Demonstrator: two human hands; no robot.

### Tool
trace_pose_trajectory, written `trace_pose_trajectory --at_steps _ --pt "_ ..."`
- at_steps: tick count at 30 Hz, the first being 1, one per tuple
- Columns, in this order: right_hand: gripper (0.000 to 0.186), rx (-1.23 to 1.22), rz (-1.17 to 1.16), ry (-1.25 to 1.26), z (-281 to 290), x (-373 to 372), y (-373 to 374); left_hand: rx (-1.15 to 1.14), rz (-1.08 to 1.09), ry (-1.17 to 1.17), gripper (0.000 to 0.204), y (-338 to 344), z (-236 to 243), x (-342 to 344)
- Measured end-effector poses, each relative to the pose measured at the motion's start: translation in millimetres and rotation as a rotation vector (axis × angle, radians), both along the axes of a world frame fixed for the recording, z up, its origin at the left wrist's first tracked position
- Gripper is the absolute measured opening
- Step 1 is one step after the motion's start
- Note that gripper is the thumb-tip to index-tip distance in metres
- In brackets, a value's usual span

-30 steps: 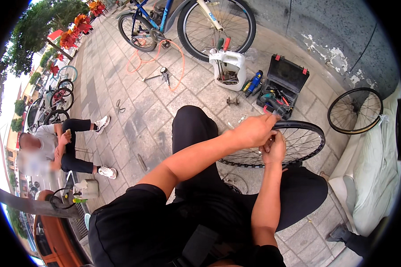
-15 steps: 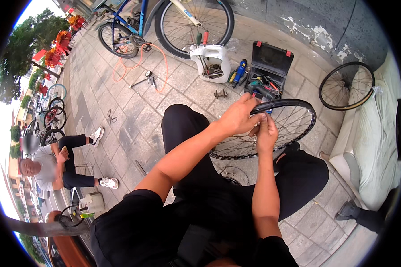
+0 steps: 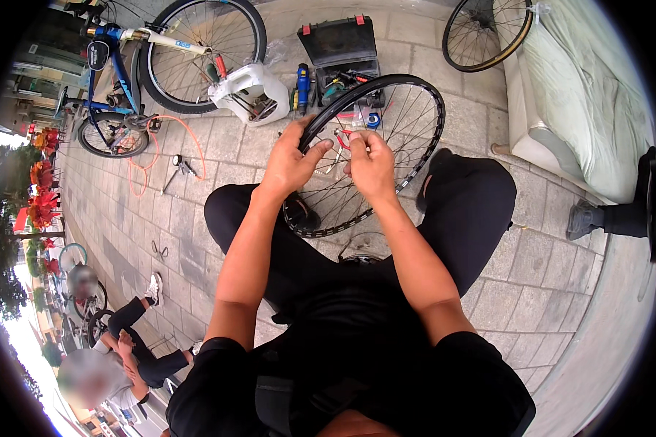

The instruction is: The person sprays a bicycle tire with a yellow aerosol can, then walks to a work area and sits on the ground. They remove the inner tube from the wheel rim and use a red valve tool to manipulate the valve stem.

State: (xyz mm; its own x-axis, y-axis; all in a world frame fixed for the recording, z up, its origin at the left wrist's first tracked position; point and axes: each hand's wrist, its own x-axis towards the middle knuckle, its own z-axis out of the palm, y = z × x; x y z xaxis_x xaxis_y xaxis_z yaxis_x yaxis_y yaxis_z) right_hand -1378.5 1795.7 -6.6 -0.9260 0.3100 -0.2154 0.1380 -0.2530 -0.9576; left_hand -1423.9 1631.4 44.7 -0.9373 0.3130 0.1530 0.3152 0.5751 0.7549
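A spoked bicycle wheel (image 3: 442, 120) with a dark rim stands tilted between my bent legs. My left hand (image 3: 293, 162) is wrapped round the rim at its upper left, its thumb lying inside toward the spokes. Over the spokes, my right hand (image 3: 372, 166) is closed in a pinch on a small red tool (image 3: 344, 139), whose exact kind I cannot make out. The tool is close to the inner side of the rim, a short way from the left thumb. Whether it touches a spoke cannot be told.
Beyond the wheel are an open black toolbox (image 3: 339, 44), a blue bottle-like tool (image 3: 303, 84) and a cut white jug (image 3: 249, 95) of tools. A blue bicycle (image 3: 127, 80) and orange hose (image 3: 191, 138) lie left. Another wheel (image 3: 448, 44) leans by a covered sofa (image 3: 583, 109). Someone sits lower left.
My hands have drawn apart: the left stays on the rim, while the right has left the rim and shows the red tool. The whole view has turned.
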Motion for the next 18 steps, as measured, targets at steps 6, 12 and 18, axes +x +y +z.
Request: trace_pose_trajectory --at_steps 6,12,18 --pt "0.03 -0.291 -0.025 0.021 -19.8 -10.9 2.7 0.028 -0.01 -0.056 0.053 2.0 4.2 2.0" --pt "0.028 -0.347 -0.022 0.073 -25.5 -13.5 -0.5 0.016 -0.051 0.027 0.053 1.7 -2.7 2.2" --pt "0.027 -0.182 -0.069 0.186 -23.9 -5.9 -6.3 0.006 -0.041 0.103 0.05 0.6 -6.1 2.3"
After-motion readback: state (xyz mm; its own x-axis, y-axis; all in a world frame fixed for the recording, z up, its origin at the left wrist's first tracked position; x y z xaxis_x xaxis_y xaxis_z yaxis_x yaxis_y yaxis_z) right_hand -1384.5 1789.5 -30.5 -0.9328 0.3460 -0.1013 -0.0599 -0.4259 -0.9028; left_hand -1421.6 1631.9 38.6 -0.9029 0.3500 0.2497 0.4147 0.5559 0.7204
